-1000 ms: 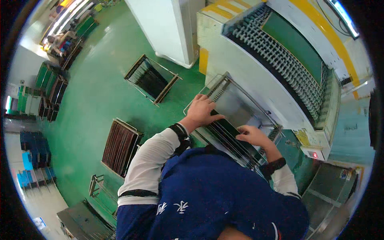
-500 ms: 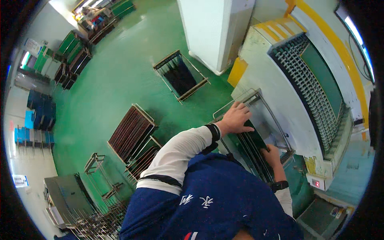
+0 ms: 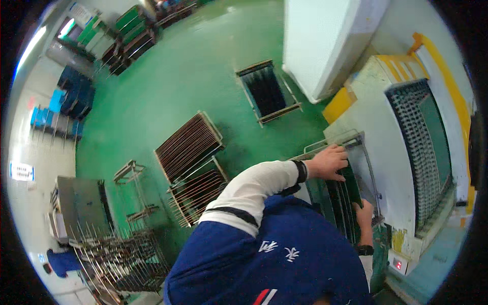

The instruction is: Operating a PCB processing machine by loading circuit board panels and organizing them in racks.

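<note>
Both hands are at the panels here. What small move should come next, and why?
Probably steady the green panel at both ends before shifting it: the left hand is by its far end, the right hand by its nearer end, and neighbouring panels stand close alongside, so tilting could make them rub.
</note>
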`<state>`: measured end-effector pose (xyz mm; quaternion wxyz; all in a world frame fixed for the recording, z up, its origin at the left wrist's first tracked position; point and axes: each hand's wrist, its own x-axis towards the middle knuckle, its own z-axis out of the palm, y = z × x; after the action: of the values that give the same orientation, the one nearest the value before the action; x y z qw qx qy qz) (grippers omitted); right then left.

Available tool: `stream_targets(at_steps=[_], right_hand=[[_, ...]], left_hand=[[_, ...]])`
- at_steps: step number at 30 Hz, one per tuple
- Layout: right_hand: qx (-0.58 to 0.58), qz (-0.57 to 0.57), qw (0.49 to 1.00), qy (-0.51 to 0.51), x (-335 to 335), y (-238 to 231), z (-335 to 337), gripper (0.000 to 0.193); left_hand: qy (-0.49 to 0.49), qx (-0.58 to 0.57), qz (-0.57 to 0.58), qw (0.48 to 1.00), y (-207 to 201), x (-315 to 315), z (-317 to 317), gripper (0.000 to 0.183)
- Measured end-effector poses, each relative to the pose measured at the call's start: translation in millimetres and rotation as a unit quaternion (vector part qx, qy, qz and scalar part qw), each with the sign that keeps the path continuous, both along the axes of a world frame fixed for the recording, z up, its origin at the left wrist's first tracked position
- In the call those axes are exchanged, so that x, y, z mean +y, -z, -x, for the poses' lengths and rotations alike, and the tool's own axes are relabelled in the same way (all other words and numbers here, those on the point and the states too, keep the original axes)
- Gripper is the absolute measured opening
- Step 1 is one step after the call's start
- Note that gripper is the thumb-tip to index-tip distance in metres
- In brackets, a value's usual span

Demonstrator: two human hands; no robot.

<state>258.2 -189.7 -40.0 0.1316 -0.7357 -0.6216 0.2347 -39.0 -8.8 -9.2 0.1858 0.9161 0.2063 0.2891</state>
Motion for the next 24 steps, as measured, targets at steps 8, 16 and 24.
stream_targets(at_steps=[8,16,24], right_hand=[[-0.043,-0.03,0.997,-0.054,-14.9,30.1,-7.3,0.029],[-0.074,-0.027,0.997,-0.009,-8.2,-63.7,-4.2,0.024],[-0.052,-0.075,0.979,0.183,-56.1,-197.4,-61.4,0.042]], left_hand=[[-0.003,0.085,-0.008,0.996,22.4,-6.0,-6.4,0.056],[-0.005,0.096,-0.005,0.995,20.9,-10.1,0.1,0.06],[0.006,0.097,0.005,0.995,10.5,-8.7,-0.3,0.059]])
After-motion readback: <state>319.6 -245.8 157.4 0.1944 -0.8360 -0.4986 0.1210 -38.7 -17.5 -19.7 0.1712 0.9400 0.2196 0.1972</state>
